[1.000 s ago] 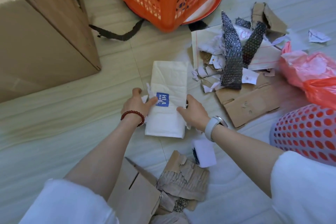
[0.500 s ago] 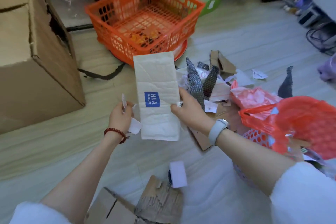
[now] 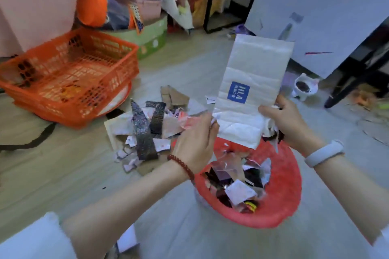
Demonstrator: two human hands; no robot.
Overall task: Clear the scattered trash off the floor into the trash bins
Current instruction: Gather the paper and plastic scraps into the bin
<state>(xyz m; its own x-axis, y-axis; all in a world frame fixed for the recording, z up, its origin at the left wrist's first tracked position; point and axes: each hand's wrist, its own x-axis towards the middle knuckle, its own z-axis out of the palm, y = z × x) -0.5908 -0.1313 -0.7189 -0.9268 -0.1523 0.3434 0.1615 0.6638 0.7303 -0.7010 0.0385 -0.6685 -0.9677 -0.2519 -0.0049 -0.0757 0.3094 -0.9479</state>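
Two bins: an orange basket (image 3: 69, 78) is sitting on the floor at the left, and a trash bin lined with a red bag (image 3: 282, 191) is standing under the hands, already holding torn paper and dark scraps.
Floor: pale boards (image 3: 63, 166) are running under everything.
Scattered trash: a pile of cardboard, torn paper and dark bubble-wrap strips (image 3: 145, 132) is lying between the orange basket and the red-lined bin.
White packet: a flat white mailer with a blue HLA label (image 3: 248, 94) is being held upright, tilted slightly right, just above the red-lined bin's mouth.
Right hand: the right hand (image 3: 288, 122) is gripping the packet's lower right edge, thumb on its front, with crumpled white scraps bunched in the same grasp.
Left hand: the left hand (image 3: 195, 141) is curling its fingers round small paper bits beside the packet's lower left corner; whether it is touching the packet is unclear.
Small items: a bead bracelet (image 3: 183, 166) is sitting on the left wrist, a pale band (image 3: 324, 155) on the right.
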